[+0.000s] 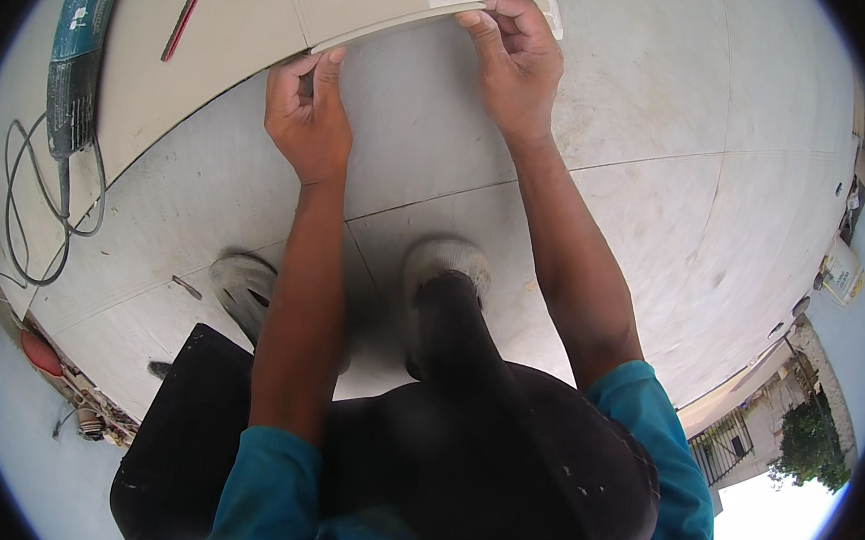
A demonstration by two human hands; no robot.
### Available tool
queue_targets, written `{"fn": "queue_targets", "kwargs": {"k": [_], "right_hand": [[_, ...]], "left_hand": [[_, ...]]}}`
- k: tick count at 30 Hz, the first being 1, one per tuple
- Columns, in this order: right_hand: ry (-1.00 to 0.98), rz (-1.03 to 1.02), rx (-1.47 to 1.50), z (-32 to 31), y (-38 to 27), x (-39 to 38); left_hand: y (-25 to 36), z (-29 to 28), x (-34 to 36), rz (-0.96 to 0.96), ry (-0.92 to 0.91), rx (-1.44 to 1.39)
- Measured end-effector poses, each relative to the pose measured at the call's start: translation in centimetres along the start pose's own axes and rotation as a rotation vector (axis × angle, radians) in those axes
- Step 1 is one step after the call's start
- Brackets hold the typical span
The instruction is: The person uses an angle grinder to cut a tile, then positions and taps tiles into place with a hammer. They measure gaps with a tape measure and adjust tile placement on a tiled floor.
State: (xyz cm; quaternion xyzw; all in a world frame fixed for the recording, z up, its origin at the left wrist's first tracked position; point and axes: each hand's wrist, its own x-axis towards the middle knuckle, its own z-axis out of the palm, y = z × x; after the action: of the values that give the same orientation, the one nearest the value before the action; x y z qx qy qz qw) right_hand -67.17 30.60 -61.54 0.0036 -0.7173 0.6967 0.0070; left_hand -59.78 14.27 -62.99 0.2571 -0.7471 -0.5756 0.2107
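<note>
beige panel (386, 6) is pinched along its near edge, thumb against fingers, by the left hand (310, 116) and right hand (520, 70); leftward lie a red-and-dark strip (189, 7), then a teal power tool (79, 40).

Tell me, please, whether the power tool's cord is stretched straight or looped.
Looped: the dark cord curls in rounded bends near the power tool.
</note>
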Motion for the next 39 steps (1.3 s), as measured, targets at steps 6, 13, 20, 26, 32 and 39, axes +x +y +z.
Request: {"fn": "queue_targets", "kwargs": {"k": [6, 13, 20, 26, 32, 39], "right_hand": [[0.003, -0.04, -0.077, -0.2, 0.7, 0.1], [0.008, -0.077, -0.067, -0.2, 0.4, 0.3], [0.024, -0.03, -0.041, -0.1, 0.3, -0.1], [-0.005, -0.016, -0.058, -0.1, -0.5, -0.7], [-0.055, 0.103, -0.091, -2.3, -1.8, -3.5], [0.05, 0.399, 0.115, -5.8, -2.6, -8.3]], "left_hand": [[0.7, -0.1, -0.2, -0.048, -0.003, 0.036], [0.3, -0.2, -0.2, -0.05, -0.013, 0.007], [0.3, -0.3, -0.1, -0.02, -0.002, 0.06], [-0.6, -0.3, 0.1, -0.014, 0.024, -0.097], [1.2, -1.8, -1.1, 0.007, -0.145, -0.052], [3.1, -1.4, -2.2, -0.375, -0.299, -0.357]]}}
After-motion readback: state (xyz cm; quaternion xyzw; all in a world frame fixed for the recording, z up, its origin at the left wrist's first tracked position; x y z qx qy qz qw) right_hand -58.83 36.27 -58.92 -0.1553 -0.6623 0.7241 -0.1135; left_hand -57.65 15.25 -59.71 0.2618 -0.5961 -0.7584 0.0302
